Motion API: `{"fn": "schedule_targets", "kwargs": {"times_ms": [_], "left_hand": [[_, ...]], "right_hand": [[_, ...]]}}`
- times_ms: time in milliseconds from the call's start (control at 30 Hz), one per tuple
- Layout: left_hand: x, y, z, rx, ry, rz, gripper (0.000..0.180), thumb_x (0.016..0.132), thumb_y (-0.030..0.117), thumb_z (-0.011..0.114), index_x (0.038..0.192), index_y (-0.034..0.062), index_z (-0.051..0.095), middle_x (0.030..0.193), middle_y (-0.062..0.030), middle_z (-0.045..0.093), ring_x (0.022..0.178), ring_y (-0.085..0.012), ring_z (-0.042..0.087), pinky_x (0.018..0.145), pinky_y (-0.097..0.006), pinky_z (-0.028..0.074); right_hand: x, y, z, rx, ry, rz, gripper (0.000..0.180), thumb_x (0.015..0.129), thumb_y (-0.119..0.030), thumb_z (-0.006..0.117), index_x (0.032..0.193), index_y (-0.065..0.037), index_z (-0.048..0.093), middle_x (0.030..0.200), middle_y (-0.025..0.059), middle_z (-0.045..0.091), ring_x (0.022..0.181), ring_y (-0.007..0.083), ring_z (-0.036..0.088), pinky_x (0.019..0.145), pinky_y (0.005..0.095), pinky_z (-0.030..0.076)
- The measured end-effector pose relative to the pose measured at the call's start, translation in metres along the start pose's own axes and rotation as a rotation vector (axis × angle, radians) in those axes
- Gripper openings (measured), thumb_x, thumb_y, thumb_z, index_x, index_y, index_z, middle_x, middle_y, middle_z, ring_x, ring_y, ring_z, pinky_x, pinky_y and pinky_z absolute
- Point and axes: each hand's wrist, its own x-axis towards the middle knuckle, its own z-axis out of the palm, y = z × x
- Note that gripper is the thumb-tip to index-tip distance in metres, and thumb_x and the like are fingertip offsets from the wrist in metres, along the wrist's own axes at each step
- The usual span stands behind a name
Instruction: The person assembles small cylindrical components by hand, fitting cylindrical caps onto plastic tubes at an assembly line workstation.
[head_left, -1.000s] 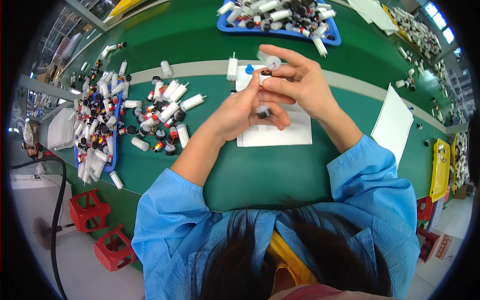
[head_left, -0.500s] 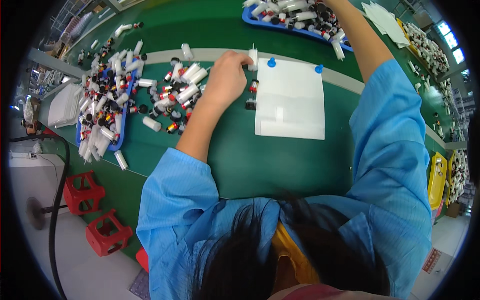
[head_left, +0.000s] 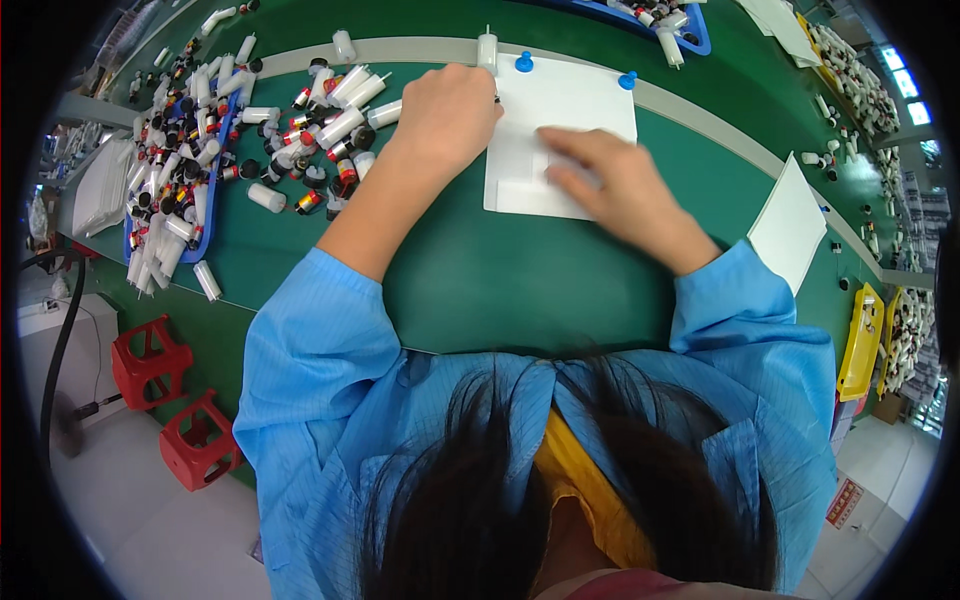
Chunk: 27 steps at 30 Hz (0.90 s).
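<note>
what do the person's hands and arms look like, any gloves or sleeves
Both the left hand and the right hand are ungloved, with no watch or bracelet visible. The sleeves are light blue, loose and wrinkled, ending partway along the forearms.

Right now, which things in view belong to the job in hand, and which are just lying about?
In the job, apparently: flat white rectangular sheet below the right hand; two blue plastic pins at its upper edge; white plastic cylinder beside the left hand.

Lying about, apparently: two red plastic stools; yellow plastic tray at right.
</note>
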Motion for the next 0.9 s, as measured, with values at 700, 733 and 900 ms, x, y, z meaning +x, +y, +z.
{"fn": "schedule_targets", "kwargs": {"times_ms": [700, 733, 900], "left_hand": [[0.021, -0.027, -0.014, -1.056, -0.26, -0.146, 0.034, 0.088, 0.024, 0.059, 0.111, -0.0014, 0.056, 0.099, -0.0086, 0.065, 0.092, -0.0181, 0.063, 0.08, -0.031, 0.049], [0.021, -0.018, -0.014, -1.14, -0.245, -0.188, 0.031, 0.09, 0.024, 0.055, 0.11, -0.001, 0.055, 0.1, -0.0098, 0.065, 0.095, -0.0181, 0.062, 0.083, -0.03, 0.047], [0.017, -0.005, 0.002, -1.53, -0.128, -0.219, 0.024, 0.095, 0.021, 0.044, 0.11, 0.0026, 0.051, 0.103, -0.0107, 0.062, 0.092, -0.0162, 0.057, 0.083, -0.029, 0.042]], "right_hand": [[0.017, -0.003, 0.004, 0.037, -0.173, -0.028, 0.026, 0.071, 0.004, 0.057, 0.096, -0.001, 0.052, 0.082, 0.0172, 0.059, 0.077, 0.0335, 0.06, 0.069, 0.0402, 0.049], [0.009, -0.002, 0.012, -0.055, -0.078, -0.155, 0.024, 0.071, 0.003, 0.055, 0.094, -0.001, 0.051, 0.079, 0.0147, 0.055, 0.073, 0.0323, 0.058, 0.068, 0.0414, 0.048], [0.008, -0.039, -0.021, -0.216, -0.068, -0.276, 0.026, 0.07, 0.003, 0.059, 0.095, -0.002, 0.051, 0.079, 0.0116, 0.053, 0.074, 0.0253, 0.058, 0.069, 0.0328, 0.046]]}}
